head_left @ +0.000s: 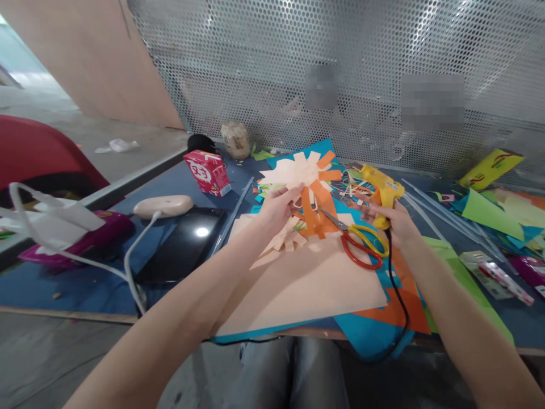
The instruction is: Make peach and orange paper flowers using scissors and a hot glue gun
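My left hand (279, 209) pinches the edge of a cream paper cutout (293, 171) with fringed, petal-like tabs and orange strips on its right side. In my right hand (398, 220) is a yellow glue gun (383, 187), its nozzle pointing left toward the cutout; a black cord hangs from its handle. Scissors (360, 241) with red and yellow handles lie between my hands on a stack of cream paper (306, 284). Under the cutout are orange paper strips (313, 218) and another cream fringed piece (289, 237).
On the left are a black phone (183, 244), a white oval device (164, 205) with a cable, and a pink box (208, 172). Right of me lie green paper sheets (494, 213), a yellow roll (489, 168) and clear glue sticks (447, 210). A perforated metal panel (361, 51) stands behind.
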Demonstrator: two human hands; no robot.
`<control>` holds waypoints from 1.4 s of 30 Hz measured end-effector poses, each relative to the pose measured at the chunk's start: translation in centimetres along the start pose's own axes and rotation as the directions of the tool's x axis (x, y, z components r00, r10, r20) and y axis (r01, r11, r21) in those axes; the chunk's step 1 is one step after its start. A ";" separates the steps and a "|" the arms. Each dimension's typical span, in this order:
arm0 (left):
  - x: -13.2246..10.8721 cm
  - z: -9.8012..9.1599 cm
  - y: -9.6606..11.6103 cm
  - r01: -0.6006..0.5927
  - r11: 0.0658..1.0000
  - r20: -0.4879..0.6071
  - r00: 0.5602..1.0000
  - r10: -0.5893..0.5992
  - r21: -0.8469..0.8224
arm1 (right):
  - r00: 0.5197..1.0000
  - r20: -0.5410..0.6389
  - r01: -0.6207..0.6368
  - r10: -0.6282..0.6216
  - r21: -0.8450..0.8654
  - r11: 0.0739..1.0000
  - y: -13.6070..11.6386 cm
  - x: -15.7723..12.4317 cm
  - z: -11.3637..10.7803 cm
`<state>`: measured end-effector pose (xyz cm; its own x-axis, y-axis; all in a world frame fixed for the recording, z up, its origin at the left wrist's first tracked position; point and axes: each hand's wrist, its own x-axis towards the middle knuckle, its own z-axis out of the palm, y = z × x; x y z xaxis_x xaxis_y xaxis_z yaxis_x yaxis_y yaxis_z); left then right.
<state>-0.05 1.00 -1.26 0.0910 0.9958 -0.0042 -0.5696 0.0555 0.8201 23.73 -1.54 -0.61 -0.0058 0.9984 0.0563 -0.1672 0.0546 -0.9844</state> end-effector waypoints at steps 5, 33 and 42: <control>0.4 -0.2 -0.2 -0.008 0.999 -0.083 0.997 0.005 -0.039 | 0.983 -0.072 0.160 -0.169 -0.109 0.981 -0.6 -0.7 1.1; 0.5 -0.5 -2.3 -0.145 0.982 0.003 0.989 0.146 0.118 | 0.865 0.335 0.477 -0.374 -0.782 0.401 0.3 -3.1 2.7; -0.1 0.2 -2.2 -0.125 0.979 0.043 0.992 0.119 0.164 | 0.875 0.351 0.450 -0.333 -0.844 0.293 0.3 -3.1 2.8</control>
<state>1.41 0.78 -2.94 0.0575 0.9913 0.1183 -0.4351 -0.0818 0.8966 20.91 -4.65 -0.63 -0.2951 0.8503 0.4358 0.7806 0.4776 -0.4033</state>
